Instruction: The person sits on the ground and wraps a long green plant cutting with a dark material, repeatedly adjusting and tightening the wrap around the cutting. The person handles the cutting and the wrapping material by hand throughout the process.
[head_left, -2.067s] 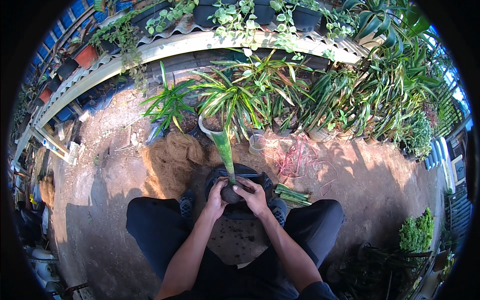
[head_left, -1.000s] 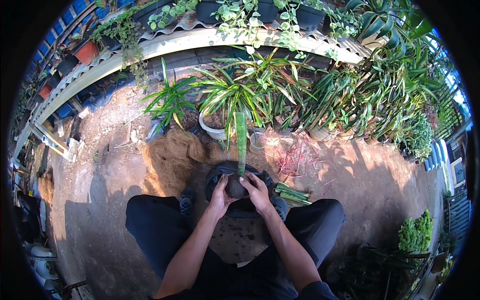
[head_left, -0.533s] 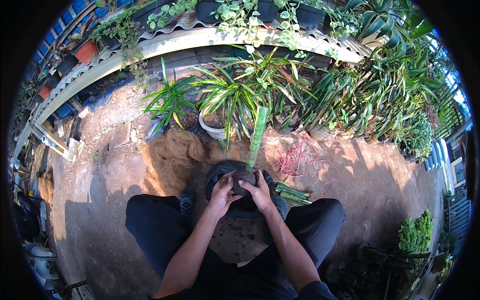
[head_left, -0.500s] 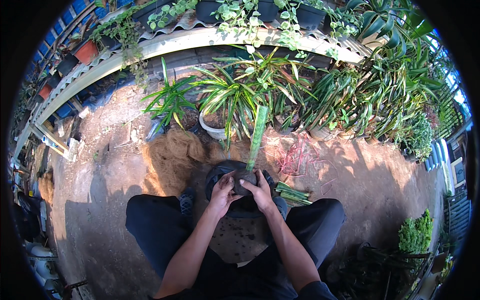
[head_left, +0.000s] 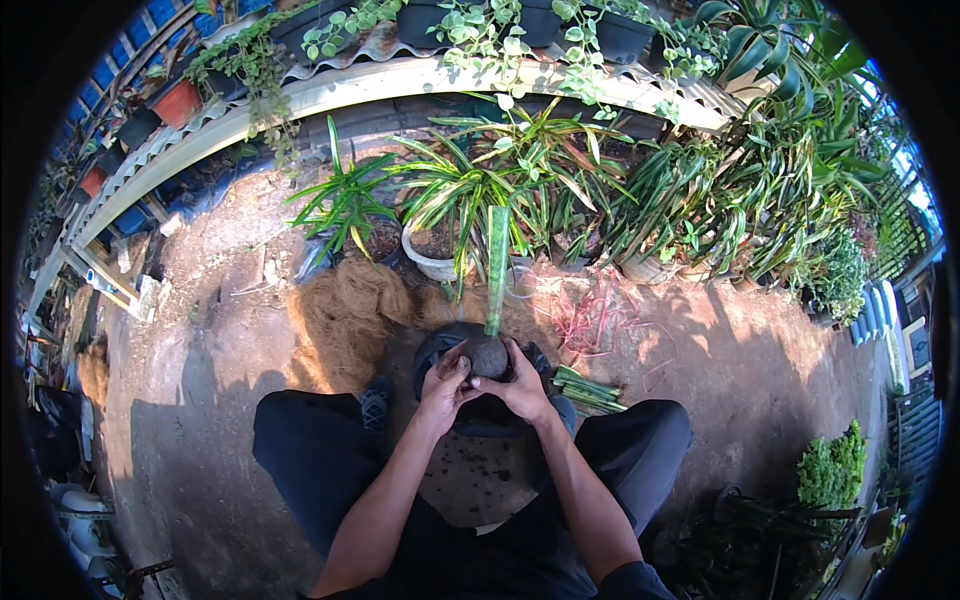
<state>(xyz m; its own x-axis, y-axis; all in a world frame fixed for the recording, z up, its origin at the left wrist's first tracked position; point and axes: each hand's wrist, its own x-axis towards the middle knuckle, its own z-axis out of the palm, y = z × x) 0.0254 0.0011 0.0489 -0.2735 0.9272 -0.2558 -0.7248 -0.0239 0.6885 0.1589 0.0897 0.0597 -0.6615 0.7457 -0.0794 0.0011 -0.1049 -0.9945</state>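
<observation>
Between my two hands is a dark, rounded ball of soil. A long, mottled green leaf cutting stands up from its far side. My left hand is closed round the ball's left side, and my right hand cups the right side, its thumb across the near face. Below them sits a black container, its inside mostly hidden by my hands. Several more cut green leaves lie on the ground to the right of it.
A heap of brown fibre lies beyond the container to the left. Tangled pink-red strings lie to the right. Potted long-leaved plants line the far side, below a shelf edge holding more pots. My bent legs flank the container.
The leaf has swung from leaning right to nearly upright as the soil ball turned in my hands. My right thumb has slid lower on the ball.
</observation>
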